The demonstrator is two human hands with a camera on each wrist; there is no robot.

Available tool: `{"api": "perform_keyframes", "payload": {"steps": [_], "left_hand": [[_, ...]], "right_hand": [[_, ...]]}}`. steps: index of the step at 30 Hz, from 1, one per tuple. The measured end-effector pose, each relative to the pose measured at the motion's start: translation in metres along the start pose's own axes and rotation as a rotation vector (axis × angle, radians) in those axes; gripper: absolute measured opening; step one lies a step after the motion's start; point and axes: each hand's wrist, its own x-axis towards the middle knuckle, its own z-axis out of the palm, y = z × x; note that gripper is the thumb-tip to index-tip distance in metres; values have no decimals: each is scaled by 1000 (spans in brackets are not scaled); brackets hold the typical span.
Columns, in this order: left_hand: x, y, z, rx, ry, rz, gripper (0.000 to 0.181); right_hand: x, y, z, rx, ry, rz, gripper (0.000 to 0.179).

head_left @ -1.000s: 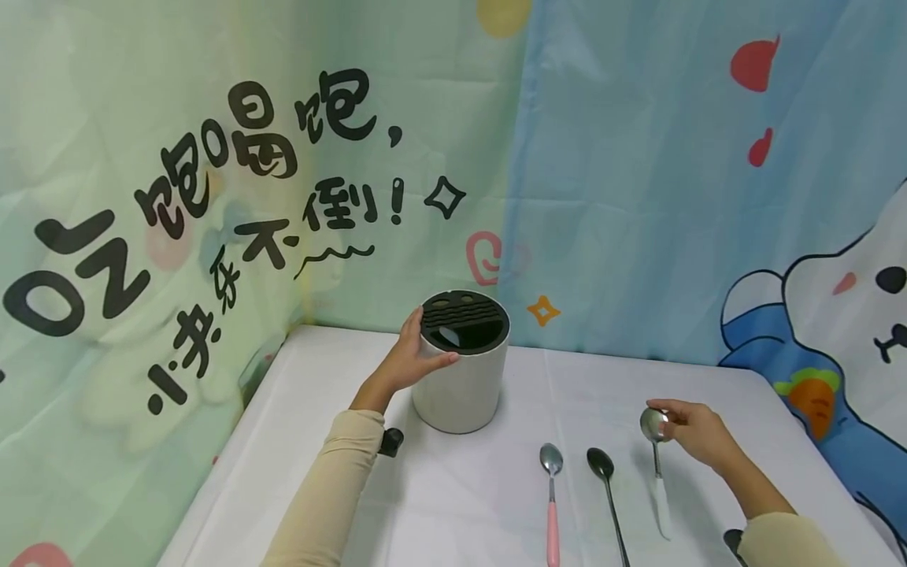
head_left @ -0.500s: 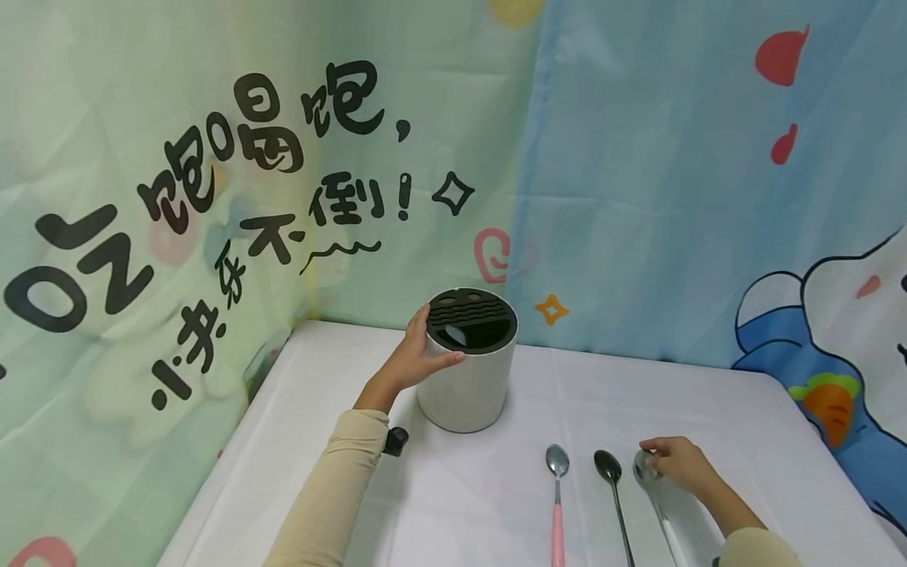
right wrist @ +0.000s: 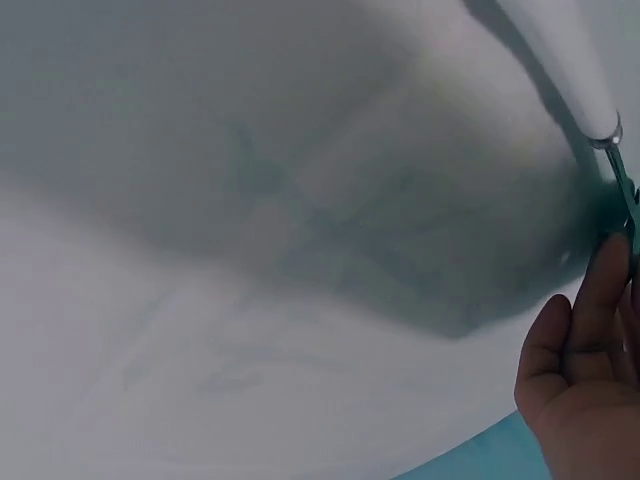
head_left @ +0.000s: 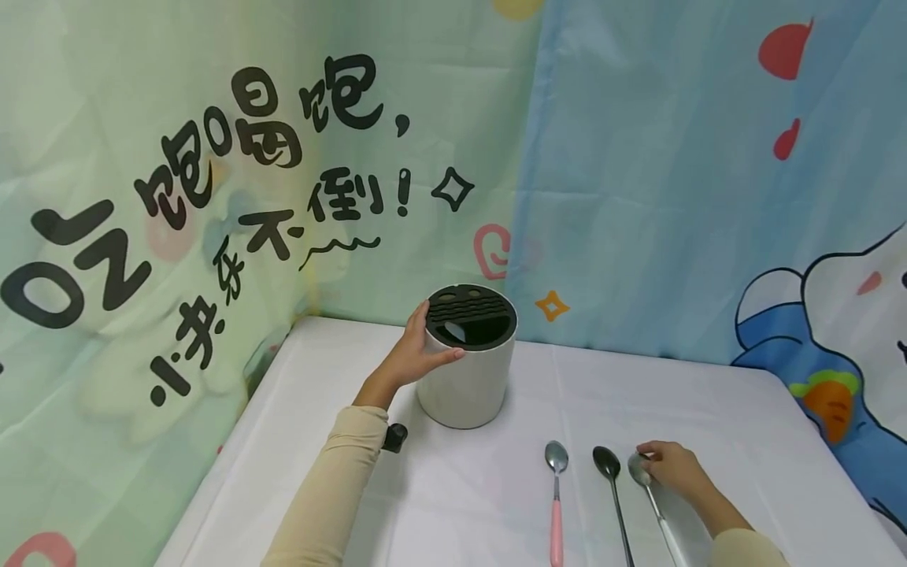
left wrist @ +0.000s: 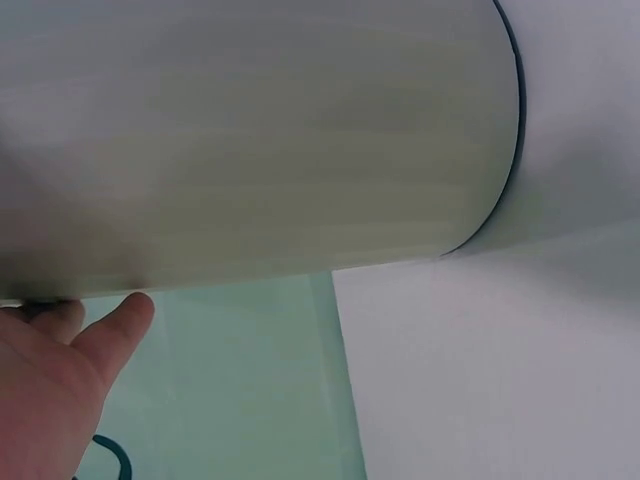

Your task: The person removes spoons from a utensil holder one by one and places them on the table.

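A white round utensil holder point(head_left: 464, 394) with a black slotted top stands upright on the table. My left hand point(head_left: 411, 358) holds it near the rim, the thumb across its front and the fingers round its left side; the left wrist view shows its white wall point(left wrist: 260, 150) close up. At the right, my right hand point(head_left: 676, 466) pinches the bowl of a white-handled spoon point(head_left: 657, 508) lying on the table. The white handle point(right wrist: 570, 70) shows in the right wrist view, but the bowl is mostly hidden there. Left of it lie a dark spoon point(head_left: 613, 492) and a pink-handled spoon point(head_left: 556, 512).
A white cloth covers the table point(head_left: 496, 504). Behind it hang a green curtain with printed characters point(head_left: 340, 193) and a blue curtain with a cartoon bear point(head_left: 850, 346). A small black object point(head_left: 394, 437) is at the left wrist.
My right hand has brought the white-handled spoon down and left, from tilted up above the table to lying beside the dark spoon. My left hand stays on the utensil holder.
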Motion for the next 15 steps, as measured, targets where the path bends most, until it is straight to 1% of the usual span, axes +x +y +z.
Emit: {"api": "perform_keyframes", "payload": {"steps": [6, 9, 13, 15], "left_hand": [[0, 1, -1, 0, -1, 1, 105], [0, 1, -2, -6, -2, -1, 105], [-1, 2, -3, -13, -9, -10, 105], [-1, 3, -2, -15, -9, -12, 105]], "right_hand": [[-4, -3, 2, -86, 56, 0, 31], [-3, -7, 3, -114, 62, 47, 30], [-2, -11, 5, -144, 35, 124, 29], [-2, -13, 5, -158, 27, 148, 30]]}}
